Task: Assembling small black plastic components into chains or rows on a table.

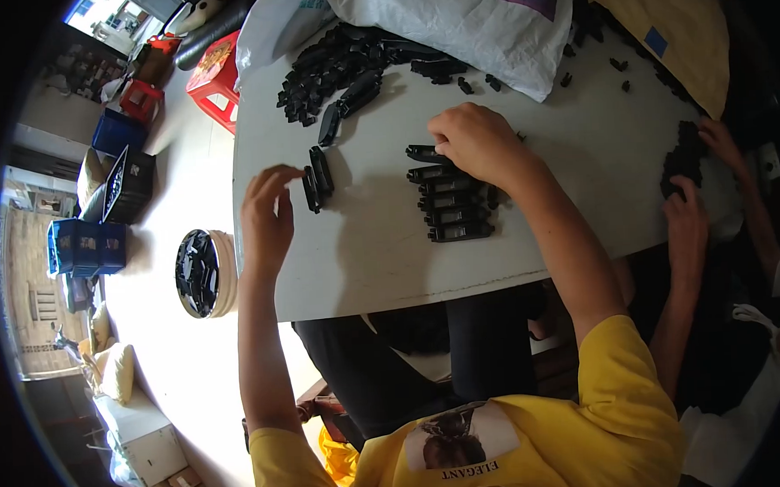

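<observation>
My right hand [479, 144] has its fingers closed on the end of a long black plastic part [419, 154]. That part lies at the far end of a column of several similar black plastic parts [454, 215], set side by side on the pale table [365, 261]. On the left, my left hand [269, 215] is held with thumb and fingers apart. Its fingertips come close to a pair of long black parts [317, 179] lying next to each other; whether they touch is hard to tell. Beyond these, more long black parts [351, 103] rest near a heap.
A heap of small black pieces [315, 79] lies at the far left, beside white sacks [460, 26]. A tan sack [674, 19] stands far right. Another person's hands [687, 203] handle black pieces at the right edge. A round tub [223, 271] of black parts stands on the floor.
</observation>
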`<state>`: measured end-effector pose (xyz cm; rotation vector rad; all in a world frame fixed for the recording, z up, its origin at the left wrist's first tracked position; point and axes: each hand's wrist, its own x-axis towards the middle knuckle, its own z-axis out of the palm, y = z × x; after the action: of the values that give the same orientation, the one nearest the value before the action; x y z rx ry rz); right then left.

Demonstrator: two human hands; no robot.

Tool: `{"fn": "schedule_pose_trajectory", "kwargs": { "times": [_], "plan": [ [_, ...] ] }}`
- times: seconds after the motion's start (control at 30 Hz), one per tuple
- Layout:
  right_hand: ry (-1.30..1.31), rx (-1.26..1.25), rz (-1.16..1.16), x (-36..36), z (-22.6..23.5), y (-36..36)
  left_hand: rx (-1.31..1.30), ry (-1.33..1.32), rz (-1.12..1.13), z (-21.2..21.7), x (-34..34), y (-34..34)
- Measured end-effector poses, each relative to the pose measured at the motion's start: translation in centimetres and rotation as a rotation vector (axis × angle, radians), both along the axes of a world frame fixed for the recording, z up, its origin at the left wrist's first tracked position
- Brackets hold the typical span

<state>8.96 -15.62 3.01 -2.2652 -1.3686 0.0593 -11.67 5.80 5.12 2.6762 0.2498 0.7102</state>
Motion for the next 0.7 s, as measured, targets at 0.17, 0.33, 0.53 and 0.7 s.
{"fn": "schedule_pose_trajectory", "kwargs": {
  "times": [0.17, 0.33, 0.53, 0.7],
  "plan": [
    [-0.066, -0.009, -0.024, -1.2, 0.2, 1.2, 0.156, 0.145, -0.004, -0.8, -1.4, -0.4],
    [-0.21, 0.084, -0.068, -1.1, -1.3, 1.0, 0.137, 0.171, 0.038, -2.0, -1.6, -0.2],
    [0.049, 0.268, -0.428, 1.6, 2.6, -5.0, -0.351, -0.034, -0.006, -2.9, 1.2, 0.0],
    [-0.071, -0.008, -0.525, 1.3, -1.1, -3.1, -0.767, -0.241, -0.13, -1.9, 7.1, -2.5]
  ]
}}
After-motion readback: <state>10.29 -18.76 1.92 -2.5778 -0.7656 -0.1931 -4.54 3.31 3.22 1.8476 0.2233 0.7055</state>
